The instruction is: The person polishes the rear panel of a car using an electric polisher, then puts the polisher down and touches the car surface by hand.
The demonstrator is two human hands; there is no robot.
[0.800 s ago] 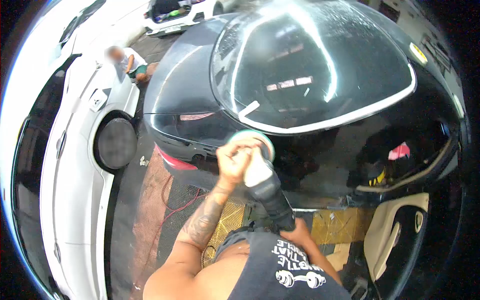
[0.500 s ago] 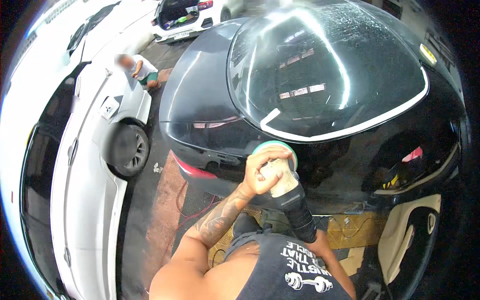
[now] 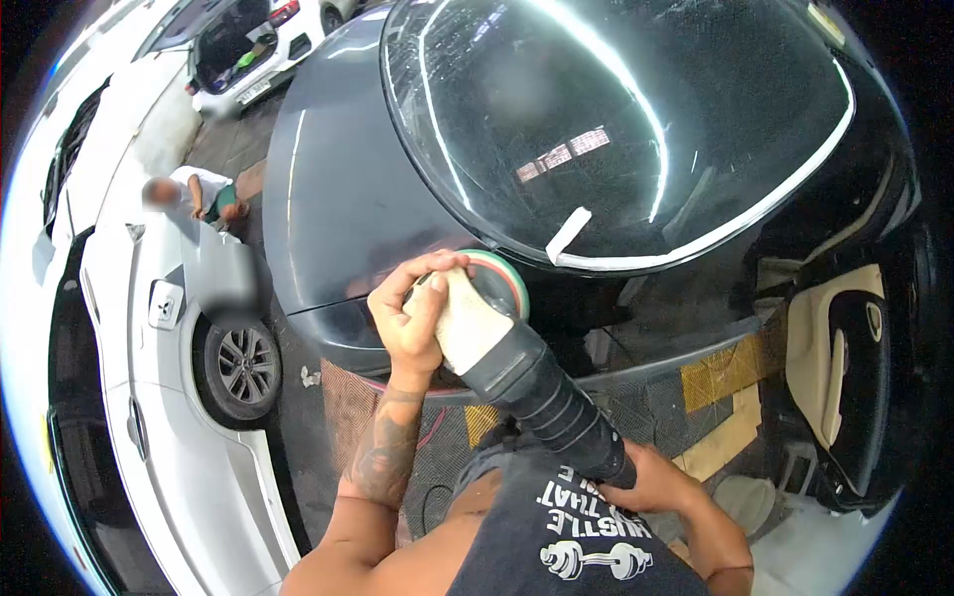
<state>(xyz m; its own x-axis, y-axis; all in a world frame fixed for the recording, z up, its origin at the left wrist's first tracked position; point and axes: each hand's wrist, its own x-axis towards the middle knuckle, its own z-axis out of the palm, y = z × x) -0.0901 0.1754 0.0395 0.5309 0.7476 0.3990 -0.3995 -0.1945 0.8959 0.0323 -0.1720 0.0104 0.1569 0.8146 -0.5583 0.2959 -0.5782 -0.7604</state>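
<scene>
Bright glare streaks across dark glass (image 3: 735, 129); left side washed out; fisheye curvature.

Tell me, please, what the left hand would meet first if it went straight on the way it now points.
Probably the black car's rear panel, just ahead of the left hand on the polisher, though depth is unclear.

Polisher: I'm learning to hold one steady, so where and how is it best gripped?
Probably with both hands: left hand over the pale head from the left, right hand around the rear of the black body from the right. That long body slants back from the head, so holding both ends should steady it. Keep fingers off the round pad.
</scene>
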